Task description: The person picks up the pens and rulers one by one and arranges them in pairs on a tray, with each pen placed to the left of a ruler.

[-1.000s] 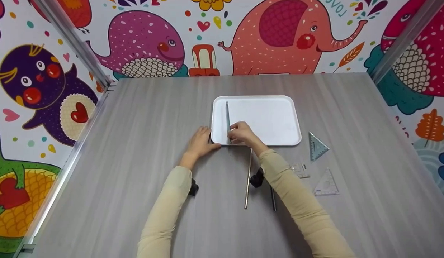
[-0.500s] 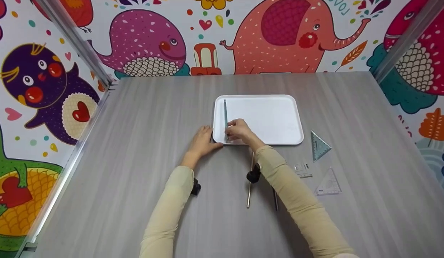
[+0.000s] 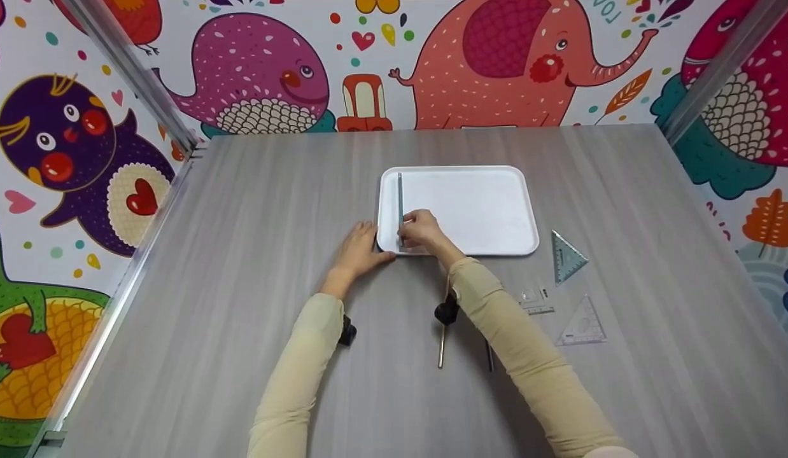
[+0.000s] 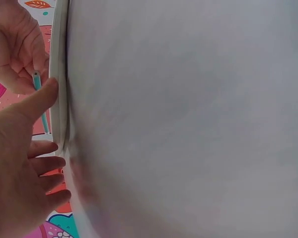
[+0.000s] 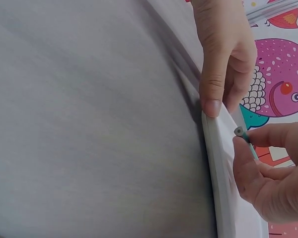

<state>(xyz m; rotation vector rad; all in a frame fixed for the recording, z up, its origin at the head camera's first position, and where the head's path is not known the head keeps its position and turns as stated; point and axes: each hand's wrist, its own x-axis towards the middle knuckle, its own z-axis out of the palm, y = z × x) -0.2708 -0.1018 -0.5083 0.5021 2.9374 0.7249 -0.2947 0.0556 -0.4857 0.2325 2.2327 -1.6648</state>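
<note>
1. Fingers (image 5: 248, 163) of right hand (image 3: 422, 230) pinch the near end of a thin teal ruler (image 3: 400, 203), which lies along the left side of the white tray (image 3: 489, 210).
2. Left hand (image 3: 359, 248): fingers relaxed, thumb pressing the tray's near-left rim.
3. Ruler looks light, stiff, slick; best pinched by its edges at one end.
4. Further out on the surface (image 3: 241, 254): metal rod (image 3: 442, 346), set squares (image 3: 567, 257).

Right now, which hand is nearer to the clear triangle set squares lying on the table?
Right. The right hand pinches the teal ruler on the white tray, left of the set squares; the left hand rests at the tray's left edge, farther away.
</note>
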